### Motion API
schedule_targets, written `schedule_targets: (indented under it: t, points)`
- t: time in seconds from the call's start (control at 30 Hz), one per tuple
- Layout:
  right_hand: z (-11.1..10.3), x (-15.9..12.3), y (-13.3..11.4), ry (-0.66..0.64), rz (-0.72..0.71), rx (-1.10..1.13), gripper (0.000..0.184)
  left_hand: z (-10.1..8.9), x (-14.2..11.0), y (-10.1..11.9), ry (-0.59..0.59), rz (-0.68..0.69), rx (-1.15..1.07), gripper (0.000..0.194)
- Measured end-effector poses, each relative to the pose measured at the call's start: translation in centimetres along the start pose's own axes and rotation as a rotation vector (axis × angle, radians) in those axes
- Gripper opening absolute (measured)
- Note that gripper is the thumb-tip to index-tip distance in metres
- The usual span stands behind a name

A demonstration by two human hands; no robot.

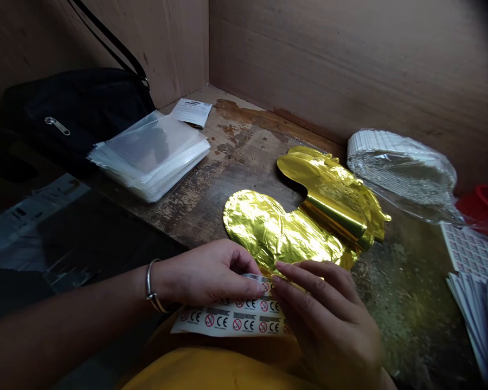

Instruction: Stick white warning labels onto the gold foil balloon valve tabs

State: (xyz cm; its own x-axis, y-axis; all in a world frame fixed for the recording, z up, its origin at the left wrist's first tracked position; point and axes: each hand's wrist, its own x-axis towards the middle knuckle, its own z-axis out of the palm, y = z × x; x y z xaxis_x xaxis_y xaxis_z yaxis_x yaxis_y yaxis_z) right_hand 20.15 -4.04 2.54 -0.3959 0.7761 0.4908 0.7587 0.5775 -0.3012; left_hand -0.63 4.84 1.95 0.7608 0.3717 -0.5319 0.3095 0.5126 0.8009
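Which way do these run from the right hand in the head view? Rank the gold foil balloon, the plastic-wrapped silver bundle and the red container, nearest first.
1. Gold foil balloon: directly ahead of the right hand, on the table.
2. Plastic-wrapped silver bundle: farther ahead, toward the back right.
3. Red container: farthest, at the right edge.

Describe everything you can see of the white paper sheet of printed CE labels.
The white paper sheet of printed CE labels looks thin and matte, with rows of small labels, each showing a dark bar, a red crossed-out circle and a black CE mark. It lies roughly level, pinched between the left hand and the right hand, which hide part of it. Its near edge is above a yellow cloth; its far edge appears to meet a crinkled gold foil balloon.
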Motion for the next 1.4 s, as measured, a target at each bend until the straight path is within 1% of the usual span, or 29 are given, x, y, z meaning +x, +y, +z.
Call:
schedule_targets:
  t: [0.07,0.13,0.3,0.47,0.53,0.63,0.7,0.77,0.8,0.87,0.9,0.93,0.97,1.0,1.03,1.07,1.13,1.17,1.27,1.33,1.4]
  points:
    - [-0.1,-0.2,0.1,-0.016,-0.017,0.003,0.028,0.0,0.0,-0.1,-0.001,0.003,-0.021,0.022]
    - [-0.1,-0.1,0.0,-0.017,0.003,0.051,0.027,-0.1,0.0,-0.1,-0.004,0.009,-0.009,0.023]
    - [0.1,0.7,-0.5,-0.028,0.137,0.233,0.02,-0.1,0.0,0.0,-0.017,0.019,0.048,0.026]
    - [0.3,1.3,-1.0,-0.071,0.218,0.316,0.014,0.0,-0.1,0.0,-0.006,0.008,0.065,0.024]
    - [0.4,1.3,-1.1,-0.08,0.249,0.321,0.014,0.0,-0.1,0.0,-0.04,0.009,0.06,0.026]
    - [0.4,1.2,-1.1,-0.077,0.305,0.329,0.012,-0.4,0.0,-0.2,-0.122,0.024,0.051,0.028]
    - [0.2,1.1,-1.2,-0.075,0.338,0.372,0.011,-0.6,0.0,-0.2,-0.126,0.033,0.105,0.022]
    - [-0.2,1.0,-1.0,-0.041,0.407,0.465,0.01,-0.7,-0.3,-0.1,-0.057,0.058,0.272,0.013]
    - [-0.5,1.0,-0.8,-0.001,0.459,0.52,0.01,-0.5,-0.6,0.0,0.001,0.097,0.409,0.01]
    - [-0.9,1.1,-0.2,0.135,0.584,0.592,0.007,0.2,-1.5,-0.1,0.119,0.228,0.771,0.008]
    - [-0.9,1.2,0.3,0.183,0.643,0.603,0.005,0.7,-2.1,-0.2,0.18,0.33,0.974,0.01]
    - [-0.8,1.2,0.8,0.186,0.698,0.61,0.002,1.2,-2.5,-0.5,0.21,0.44,1.161,0.014]
    - [-0.5,1.3,1.3,0.151,0.753,0.619,0.002,1.6,-2.9,-0.9,0.216,0.56,1.304,0.015]
    - [-0.1,1.3,1.7,0.083,0.807,0.635,0.006,1.9,-3.1,-1.4,0.276,0.707,1.411,0.019]
    - [0.4,1.3,2.1,0.004,0.854,0.653,0.009,2.0,-3.0,-1.9,0.32,0.851,1.465,0.021]
    - [0.9,1.2,2.3,-0.066,0.893,0.666,0.012,1.9,-2.8,-2.6,0.353,0.919,1.496,0.021]
    - [1.9,1.1,2.4,-0.118,0.941,0.662,0.017,1.0,-1.8,-3.8,0.449,0.969,1.507,0.016]
    - [2.3,1.1,2.4,-0.122,0.948,0.645,0.018,0.5,-1.2,-4.3,0.425,0.955,1.514,0.015]
    - [2.9,1.1,2.1,-0.142,0.922,0.552,0.017,-1.1,0.2,-5.4,0.298,0.872,1.517,0.013]
    - [3.0,1.0,2.1,-0.158,0.881,0.479,0.015,-1.6,0.6,-5.9,0.286,0.858,1.489,0.012]
    - [3.2,0.8,2.3,-0.17,0.852,0.452,0.015,-1.7,0.8,-6.4,0.292,0.87,1.474,0.011]
